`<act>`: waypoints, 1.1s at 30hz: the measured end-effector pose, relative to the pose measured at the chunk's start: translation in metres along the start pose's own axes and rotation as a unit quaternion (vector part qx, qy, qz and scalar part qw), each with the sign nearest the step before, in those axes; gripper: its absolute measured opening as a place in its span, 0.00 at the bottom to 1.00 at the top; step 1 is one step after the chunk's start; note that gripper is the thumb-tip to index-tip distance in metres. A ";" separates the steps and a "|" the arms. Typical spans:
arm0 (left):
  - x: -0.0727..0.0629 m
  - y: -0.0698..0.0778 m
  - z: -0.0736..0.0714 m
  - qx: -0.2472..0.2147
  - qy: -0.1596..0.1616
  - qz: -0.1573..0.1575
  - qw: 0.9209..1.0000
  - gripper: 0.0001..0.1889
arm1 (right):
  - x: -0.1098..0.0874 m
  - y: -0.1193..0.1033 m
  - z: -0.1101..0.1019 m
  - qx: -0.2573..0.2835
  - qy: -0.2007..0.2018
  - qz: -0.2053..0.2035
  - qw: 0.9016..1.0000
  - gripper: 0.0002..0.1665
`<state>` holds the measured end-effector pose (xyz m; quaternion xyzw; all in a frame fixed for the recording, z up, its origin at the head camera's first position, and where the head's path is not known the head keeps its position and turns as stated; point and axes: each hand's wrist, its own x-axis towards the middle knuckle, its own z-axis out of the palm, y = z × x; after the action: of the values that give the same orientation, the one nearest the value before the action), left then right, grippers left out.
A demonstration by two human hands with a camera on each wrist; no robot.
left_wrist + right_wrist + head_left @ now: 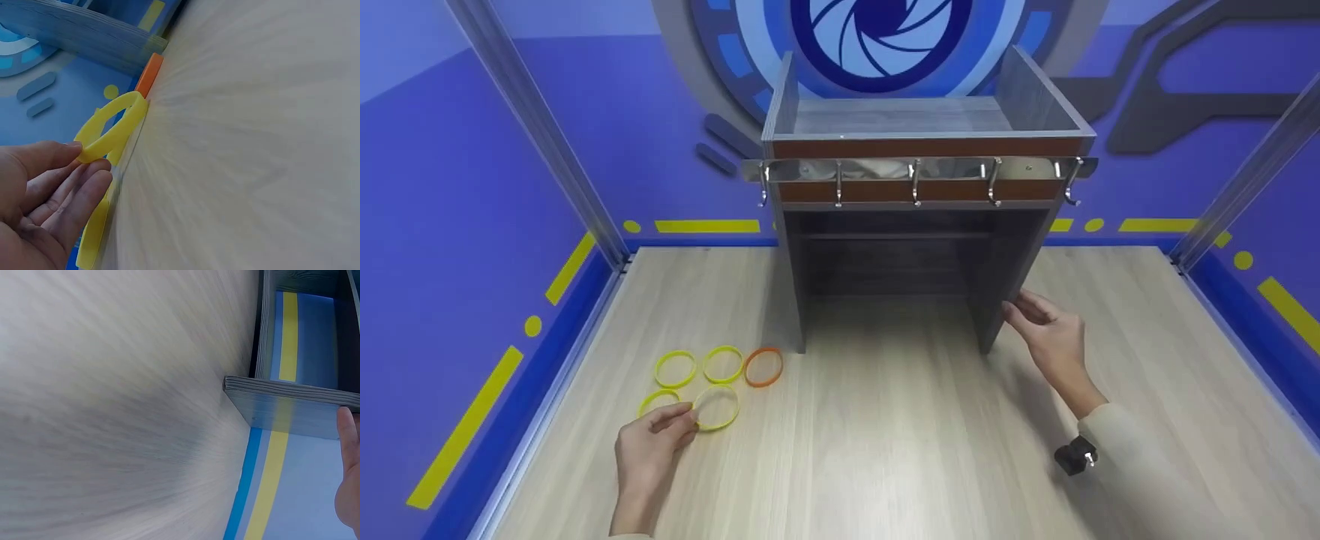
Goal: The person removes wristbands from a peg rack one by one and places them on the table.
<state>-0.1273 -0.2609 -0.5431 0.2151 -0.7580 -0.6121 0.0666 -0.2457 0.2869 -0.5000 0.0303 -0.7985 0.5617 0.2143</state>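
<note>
In the head view my left hand pinches a yellow wristband between thumb and fingers, at the tabletop's left. The left wrist view shows this band tilted up, with the thumb on its near edge. Other yellow wristbands lie around it, and an orange wristband lies by the rack's left foot. My right hand touches the right side panel of a grey wooden rack. In the right wrist view the thumb meets the panel's edge; the other fingers are mostly hidden.
A metal strip with several hooks runs across the rack's front, with an open-topped box above. Blue panels wall in the wooden tabletop. A small black device sits at my right sleeve.
</note>
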 end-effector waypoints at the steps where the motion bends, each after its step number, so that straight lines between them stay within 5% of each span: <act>1: -0.001 0.000 -0.001 0.007 -0.001 0.001 1.000 0.15 | 0.000 0.000 0.000 -0.001 -0.002 -0.001 1.000 0.22; 8: -0.001 0.003 -0.004 0.078 0.005 0.017 0.997 0.13 | -0.001 -0.001 0.000 -0.009 0.001 -0.004 1.000 0.22; 11: -0.002 0.007 -0.003 0.142 0.011 0.040 0.989 0.13 | 0.000 -0.001 -0.001 -0.015 0.005 -0.003 1.000 0.22; 17: -0.004 0.022 -0.001 0.254 0.054 0.137 0.956 0.11 | -0.002 -0.001 -0.003 -0.034 0.001 -0.016 0.999 0.21; 20: -0.001 0.031 0.005 0.258 0.074 0.227 0.936 0.11 | -0.001 -0.001 -0.005 -0.055 -0.002 -0.044 0.998 0.18; 23: 0.005 0.038 0.010 0.260 0.092 0.317 0.907 0.12 | 0.000 0.000 -0.007 -0.092 -0.007 -0.093 0.991 0.16; 27: 0.016 0.048 0.015 0.265 0.098 0.403 0.870 0.16 | 0.003 0.002 -0.015 -0.165 -0.010 -0.202 0.965 0.14; 33: 0.033 0.063 0.025 0.266 0.105 0.499 0.818 0.18 | 0.013 -0.002 -0.031 -0.260 -0.013 -0.366 0.893 0.20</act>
<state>-0.1810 -0.2417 -0.4946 -0.1208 -0.8831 -0.2433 0.3825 -0.2475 0.3170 -0.4847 0.2709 -0.8514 0.2150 0.3943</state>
